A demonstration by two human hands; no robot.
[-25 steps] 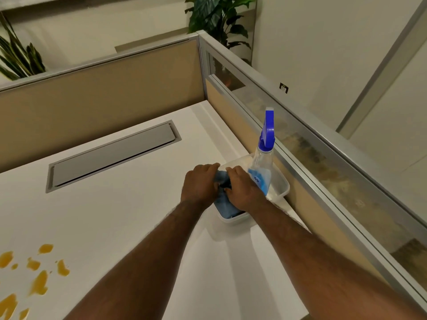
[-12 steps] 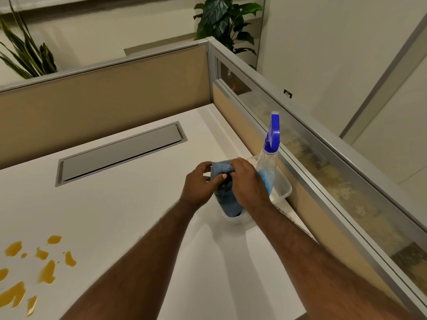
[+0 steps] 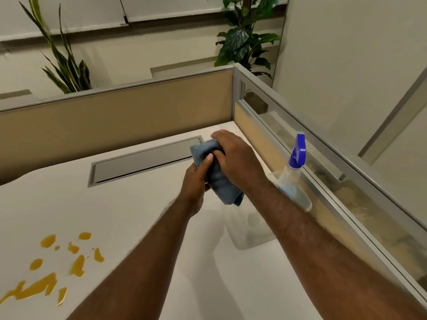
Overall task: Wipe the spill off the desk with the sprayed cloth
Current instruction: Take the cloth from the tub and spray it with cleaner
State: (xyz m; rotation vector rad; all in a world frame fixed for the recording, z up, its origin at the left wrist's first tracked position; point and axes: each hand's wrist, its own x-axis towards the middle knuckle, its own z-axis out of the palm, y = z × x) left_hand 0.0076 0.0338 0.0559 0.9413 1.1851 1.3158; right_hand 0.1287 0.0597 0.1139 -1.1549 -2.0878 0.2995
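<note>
A folded blue cloth hangs in the air above the white desk, held by both hands. My right hand grips its top from the right. My left hand pinches it from below left, thumb pressed on the fabric. An orange spill of several splashes lies on the desk at the front left, well apart from the cloth. A spray bottle with a blue trigger head stands in a clear plastic tray at the right, partly hidden by my right forearm.
A grey cable hatch is set into the desk behind the hands. Beige partition walls with metal rails close the back and right sides. Potted plants stand beyond them.
Both hands have lifted the blue cloth up out of the clear tray and away from the spray bottle, toward the middle of the desk.
</note>
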